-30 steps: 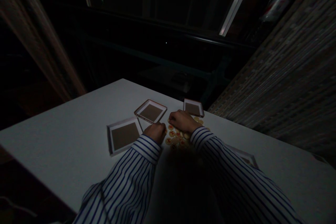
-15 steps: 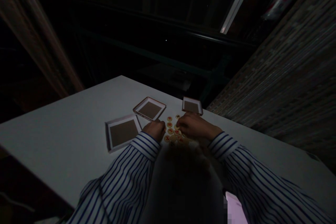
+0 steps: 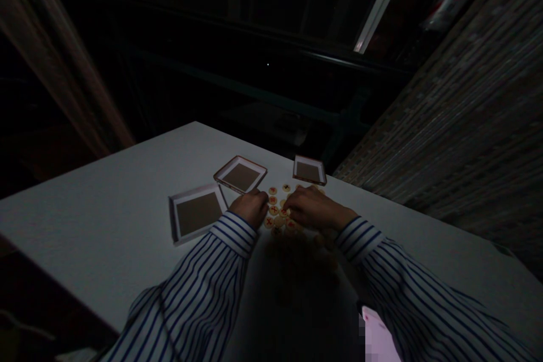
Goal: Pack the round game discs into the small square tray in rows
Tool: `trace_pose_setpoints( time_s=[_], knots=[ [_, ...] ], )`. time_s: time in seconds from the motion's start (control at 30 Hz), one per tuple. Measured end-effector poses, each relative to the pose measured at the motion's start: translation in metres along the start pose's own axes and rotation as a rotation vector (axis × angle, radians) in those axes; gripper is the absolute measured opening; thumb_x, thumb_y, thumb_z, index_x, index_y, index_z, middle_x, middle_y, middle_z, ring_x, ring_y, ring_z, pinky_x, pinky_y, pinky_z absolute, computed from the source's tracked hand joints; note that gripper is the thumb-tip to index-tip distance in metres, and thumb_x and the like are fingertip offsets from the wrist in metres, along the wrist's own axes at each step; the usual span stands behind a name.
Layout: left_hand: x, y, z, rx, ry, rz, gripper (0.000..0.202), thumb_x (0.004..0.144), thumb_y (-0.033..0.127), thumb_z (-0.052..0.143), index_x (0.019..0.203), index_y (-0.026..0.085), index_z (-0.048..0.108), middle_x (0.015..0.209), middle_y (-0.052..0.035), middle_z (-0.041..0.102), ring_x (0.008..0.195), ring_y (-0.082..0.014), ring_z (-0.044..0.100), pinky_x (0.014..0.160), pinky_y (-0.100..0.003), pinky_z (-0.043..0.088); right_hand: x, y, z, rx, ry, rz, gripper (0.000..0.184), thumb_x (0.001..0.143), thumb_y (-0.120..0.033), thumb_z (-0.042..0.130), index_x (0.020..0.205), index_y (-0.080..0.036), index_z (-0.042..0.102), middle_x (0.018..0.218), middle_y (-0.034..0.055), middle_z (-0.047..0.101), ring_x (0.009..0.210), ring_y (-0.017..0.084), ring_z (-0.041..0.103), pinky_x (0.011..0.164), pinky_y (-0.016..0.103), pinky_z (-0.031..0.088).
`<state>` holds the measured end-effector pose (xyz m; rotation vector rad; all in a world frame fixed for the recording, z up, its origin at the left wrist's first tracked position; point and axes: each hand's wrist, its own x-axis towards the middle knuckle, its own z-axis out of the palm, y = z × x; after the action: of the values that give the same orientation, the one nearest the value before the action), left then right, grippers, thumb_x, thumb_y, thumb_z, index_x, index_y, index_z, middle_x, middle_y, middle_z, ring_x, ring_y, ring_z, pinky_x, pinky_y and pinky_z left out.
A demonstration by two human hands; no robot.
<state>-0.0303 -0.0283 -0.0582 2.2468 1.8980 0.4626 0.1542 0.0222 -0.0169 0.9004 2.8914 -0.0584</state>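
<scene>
Round wooden Chinese chess pieces (image 3: 272, 210) with red or black characters lie in a loose group on the white table. At their left edge rests my left hand (image 3: 251, 207), its fingers curled in; what they hold, if anything, is hidden. My right hand (image 3: 311, 206) reaches over the right part of the group, thumb and fingers pinched at a chess piece (image 3: 289, 212). Several pieces below and behind that hand are partly covered or lost in shadow.
Three shallow open boxes stand around the pieces: a pale one (image 3: 172, 220) at left, a brown-edged one (image 3: 227, 185) behind it, and another (image 3: 324, 182) at back right. A lit phone (image 3: 379, 334) is at the lower right. A curtain (image 3: 466, 107) hangs along the right side.
My left hand has risen slightly beside the pieces. The right hand has shifted a little toward me, with its fingers still pinched. The boxes stay where they were.
</scene>
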Motion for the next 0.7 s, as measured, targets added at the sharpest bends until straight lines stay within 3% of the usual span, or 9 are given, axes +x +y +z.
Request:
trace_pose_setpoints(
  time_s=[0.17, 0.37, 0.53, 0.7],
  knots=[
    [0.001, 0.001, 0.001, -0.036, 0.028, 0.001, 0.023, 0.083, 0.024, 0.043, 0.093, 0.018, 0.062, 0.096, -0.0078, 0.063, 0.09, -0.0187, 0.06, 0.077, -0.028, 0.045, 0.0, 0.002, -0.001, 0.081, 0.045, 0.029, 0.028, 0.077, -0.019, 0.052, 0.101, -0.023, 0.066, 0.096, 0.0071, 0.066, 0.096, 0.022, 0.056, 0.084, 0.034, 0.036],
    [0.003, 0.002, 0.004, -0.223, 0.121, 0.037, 0.026, 0.084, 0.025, 0.042, 0.099, 0.017, 0.063, 0.097, -0.0076, 0.066, 0.091, -0.0186, 0.061, 0.082, -0.028, 0.045, 0.0, 0.006, 0.004, 0.525, 0.256, 0.078, 0.028, 0.077, -0.025, 0.056, 0.103, -0.018, 0.064, 0.101, 0.006, 0.066, 0.092, 0.017, 0.059, 0.082, 0.029, 0.043],
    [0.006, 0.009, 0.013, -0.622, 0.163, -0.092, 0.025, 0.08, 0.025, 0.049, 0.1, 0.017, 0.062, 0.085, -0.0048, 0.068, 0.078, -0.016, 0.063, 0.072, -0.026, 0.048, -0.003, 0.004, 0.005, 0.764, 0.395, 0.118, 0.028, 0.076, -0.028, 0.059, 0.101, -0.016, 0.065, 0.099, 0.0063, 0.067, 0.091, 0.017, 0.06, 0.082, 0.03, 0.045],
    [0.005, 0.022, 0.013, -1.229, 0.002, -0.222, 0.024, 0.079, 0.023, 0.049, 0.101, 0.013, 0.053, 0.056, 0.0045, 0.059, 0.038, -0.0071, 0.046, 0.041, -0.02, 0.038, -0.005, -0.002, 0.005, 0.842, 0.45, 0.144, 0.026, 0.075, -0.032, 0.061, 0.095, -0.016, 0.067, 0.095, 0.0063, 0.069, 0.088, 0.017, 0.062, 0.08, 0.031, 0.047]
  ],
)
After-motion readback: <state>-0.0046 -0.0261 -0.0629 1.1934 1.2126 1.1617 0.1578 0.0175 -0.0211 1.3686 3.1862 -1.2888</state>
